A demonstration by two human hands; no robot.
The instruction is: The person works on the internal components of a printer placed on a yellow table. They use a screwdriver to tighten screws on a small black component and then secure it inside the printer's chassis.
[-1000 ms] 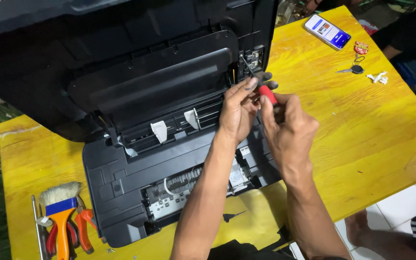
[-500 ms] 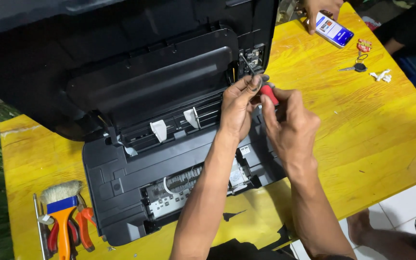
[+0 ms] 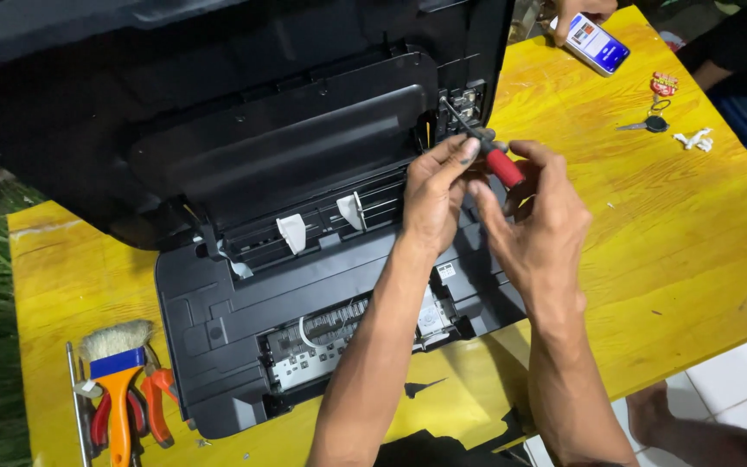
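The red-handled screwdriver now sits a touch higher in the two hands, its handle nearer the upright side of the black printer, the shaft angled up into the printer's right-hand corner. The right hand has its fingers drawn closer round the handle; the left hand pinches the shaft with its thumb shifted up. At the table's far edge another person's hand has come in and rests on the phone, which lies slightly nearer that edge than a second ago.

1 head-worn view, steeply downward, close over the printer on the yellow table.
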